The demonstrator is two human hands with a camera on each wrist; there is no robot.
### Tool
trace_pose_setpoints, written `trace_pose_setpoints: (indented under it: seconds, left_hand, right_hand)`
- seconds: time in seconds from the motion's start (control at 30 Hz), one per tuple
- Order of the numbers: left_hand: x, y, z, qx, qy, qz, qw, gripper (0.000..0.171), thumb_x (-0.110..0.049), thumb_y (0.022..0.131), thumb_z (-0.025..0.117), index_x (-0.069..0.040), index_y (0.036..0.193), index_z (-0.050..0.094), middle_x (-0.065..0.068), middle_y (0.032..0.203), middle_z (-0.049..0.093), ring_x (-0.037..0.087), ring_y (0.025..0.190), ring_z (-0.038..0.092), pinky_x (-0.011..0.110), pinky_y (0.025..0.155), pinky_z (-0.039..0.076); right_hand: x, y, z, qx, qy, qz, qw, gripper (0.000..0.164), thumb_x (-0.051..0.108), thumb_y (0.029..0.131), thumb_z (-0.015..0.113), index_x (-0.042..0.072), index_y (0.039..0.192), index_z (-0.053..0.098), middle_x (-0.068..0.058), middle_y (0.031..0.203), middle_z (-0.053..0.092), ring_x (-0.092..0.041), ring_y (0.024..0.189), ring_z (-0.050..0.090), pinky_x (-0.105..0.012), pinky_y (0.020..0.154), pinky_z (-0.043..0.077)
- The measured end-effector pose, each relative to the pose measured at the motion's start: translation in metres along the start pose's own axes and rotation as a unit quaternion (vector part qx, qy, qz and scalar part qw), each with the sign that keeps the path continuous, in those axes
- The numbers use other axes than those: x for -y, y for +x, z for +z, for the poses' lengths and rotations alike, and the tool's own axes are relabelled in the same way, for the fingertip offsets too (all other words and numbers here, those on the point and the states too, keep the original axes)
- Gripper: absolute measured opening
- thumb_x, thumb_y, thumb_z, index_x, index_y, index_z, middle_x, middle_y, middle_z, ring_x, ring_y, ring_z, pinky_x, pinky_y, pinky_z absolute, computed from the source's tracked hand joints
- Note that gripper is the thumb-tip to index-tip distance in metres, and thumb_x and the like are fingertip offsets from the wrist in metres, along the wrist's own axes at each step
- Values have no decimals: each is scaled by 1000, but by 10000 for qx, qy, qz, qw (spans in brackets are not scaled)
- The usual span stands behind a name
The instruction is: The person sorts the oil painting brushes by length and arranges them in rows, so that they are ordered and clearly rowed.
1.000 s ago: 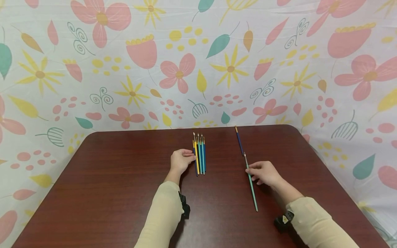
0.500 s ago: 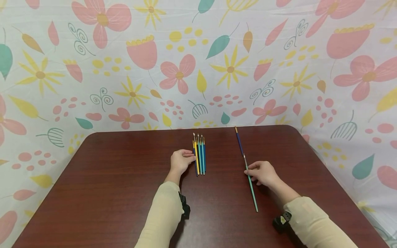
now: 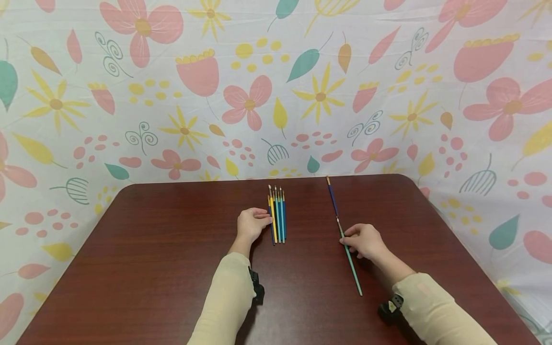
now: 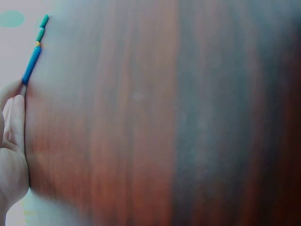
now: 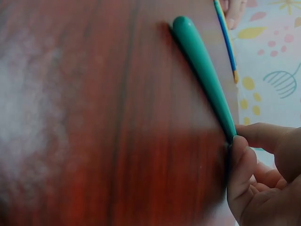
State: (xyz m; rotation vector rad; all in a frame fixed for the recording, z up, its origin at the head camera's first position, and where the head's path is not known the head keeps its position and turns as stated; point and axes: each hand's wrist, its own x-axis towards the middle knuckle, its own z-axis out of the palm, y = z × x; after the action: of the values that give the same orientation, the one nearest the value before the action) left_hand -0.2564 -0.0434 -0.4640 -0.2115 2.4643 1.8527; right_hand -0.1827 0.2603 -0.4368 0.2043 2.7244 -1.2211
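My right hand (image 3: 367, 241) pinches a green paintbrush (image 3: 354, 271) between thumb and fingers, low over the table. In the right wrist view its rounded handle end (image 5: 200, 59) points away from the hand. Beyond its bristle tip lies a blue paintbrush (image 3: 332, 197), almost in line with it; whether the two touch is hard to tell. My left hand (image 3: 251, 225) rests at the left side of a row of several paintbrushes (image 3: 282, 221), blue, yellow and teal, its fingertips touching the edge. Handle ends of that row (image 4: 32, 65) show past the fingers in the left wrist view.
A dark reddish-brown wooden table (image 3: 151, 268) carries all the brushes. Behind it and at the right side hangs a white cloth (image 3: 254, 57) printed with flowers and leaves. The table's far edge runs just beyond the brush tips.
The green paintbrush has turned slightly: its tip has moved left and a little nearer, its handle end slightly right. My right hand has shifted slightly left; the left hand and the row stay put.
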Motion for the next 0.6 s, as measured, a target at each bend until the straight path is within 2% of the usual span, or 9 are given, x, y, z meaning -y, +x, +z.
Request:
trace_pose_setpoints:
  seconds: [0.27,0.6]
  left_hand:
    - [-1,-2,-1,-24,1,129,9999,25,-15,78,78,-5,100,70,9,96,73,17,83,70,29,71,57]
    - [2,2,0,14,36,111,9999,28,-17,78,78,-6,102,70,9,99,73,19,86,70,31,73,57]
  right_hand:
    - [0,0,0,-22,17,36,10000,32,16,83,71,-5,105,62,-5,75,70,-12,58,60,-32,47,51]
    - [-2,1,-1,-46,52,8,10000,29,16,83,70,-4,103,63,-4,73,69,-12,57,60,-31,47,52]
